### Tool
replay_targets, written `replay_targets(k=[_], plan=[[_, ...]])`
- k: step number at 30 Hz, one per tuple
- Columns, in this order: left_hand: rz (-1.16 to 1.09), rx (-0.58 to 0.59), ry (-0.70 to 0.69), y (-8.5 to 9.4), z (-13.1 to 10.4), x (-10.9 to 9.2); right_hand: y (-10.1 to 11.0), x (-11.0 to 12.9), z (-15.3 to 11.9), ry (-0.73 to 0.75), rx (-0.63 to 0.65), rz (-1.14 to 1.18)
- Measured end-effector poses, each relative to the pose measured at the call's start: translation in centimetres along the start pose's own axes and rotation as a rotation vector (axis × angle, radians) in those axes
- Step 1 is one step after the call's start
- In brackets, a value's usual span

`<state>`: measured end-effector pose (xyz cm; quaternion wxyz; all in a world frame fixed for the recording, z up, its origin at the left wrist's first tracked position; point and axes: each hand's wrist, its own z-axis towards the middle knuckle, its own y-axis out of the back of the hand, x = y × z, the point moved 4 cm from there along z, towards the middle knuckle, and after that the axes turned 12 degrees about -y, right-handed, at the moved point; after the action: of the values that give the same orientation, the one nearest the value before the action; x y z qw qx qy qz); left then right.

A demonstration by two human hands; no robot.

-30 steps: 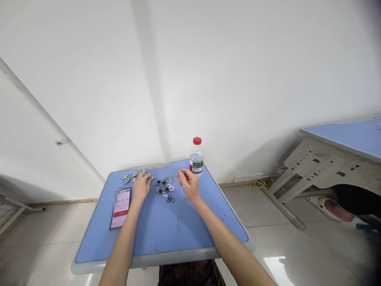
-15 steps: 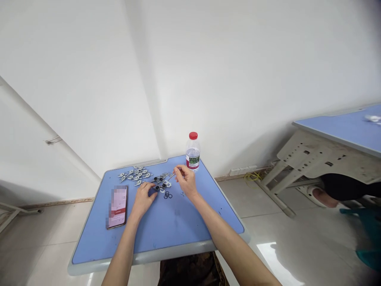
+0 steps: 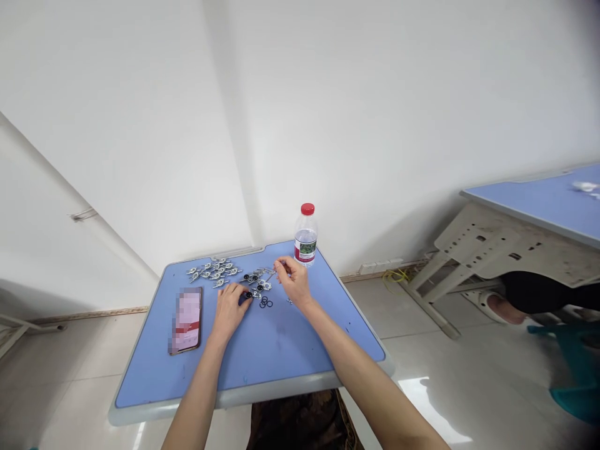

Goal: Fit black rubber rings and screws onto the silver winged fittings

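At the middle of the blue table, my left hand (image 3: 231,309) is closed, its thumb and index finger on a small metal part with a black round piece (image 3: 249,294). My right hand (image 3: 293,280) hovers to the right with fingertips pinched on what looks like a thin metal rod; its tip is small and hard to make out. Between the hands lie more silvery metal parts (image 3: 265,285), some with black round pieces (image 3: 255,278). Several black rubber rings (image 3: 266,303) lie just in front of them. Tiny metal bits (image 3: 289,301) are partly hidden beside my right wrist.
Several silvery metal pieces (image 3: 215,272) are grouped at the table's back left. A phone (image 3: 188,322) lies on the left side. A water bottle (image 3: 306,240) with a red cap stands at the back edge by the wall. Another blue-topped desk (image 3: 539,197) is at right, with a person's foot below.
My left hand has drawn one black-topped part slightly towards me, away from the others. My right fingertips have lifted slightly away from the cluster with the thin rod. The view has shifted a little.
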<state>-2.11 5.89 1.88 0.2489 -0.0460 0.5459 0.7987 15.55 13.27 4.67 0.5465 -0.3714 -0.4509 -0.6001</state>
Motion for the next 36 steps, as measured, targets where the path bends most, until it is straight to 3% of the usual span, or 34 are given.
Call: replay_targets(k=[8,13,18,21,26,30,36], plan=[[0.069,0.025,-0.022,1.3,-3.8,-1.7,-0.2,0.1,-0.2,0.014,0.011,-0.029],[0.051,-0.03,0.072,1.2,-6.6,-2.8,-0.3,0.2,-0.3,0.014,0.017,-0.041],[-0.16,-0.08,0.195,1.7,-8.7,-2.5,-0.2,0.3,-0.3,0.015,0.024,-0.057],[-0.138,-0.052,0.182,2.1,-9.5,-2.0,-0.2,0.3,-0.3,0.018,0.028,-0.065],[-0.109,0.038,0.03,2.1,-8.8,-2.1,-0.4,0.3,-0.3,0.02,0.032,-0.082],[-0.12,0.228,-0.164,2.2,-7.3,-2.4,-0.5,0.4,-0.4,0.024,0.039,-0.099],[-0.135,0.218,-0.178,2.3,-6.2,-2.4,-0.5,0.4,-0.4,0.036,0.045,-0.11]])
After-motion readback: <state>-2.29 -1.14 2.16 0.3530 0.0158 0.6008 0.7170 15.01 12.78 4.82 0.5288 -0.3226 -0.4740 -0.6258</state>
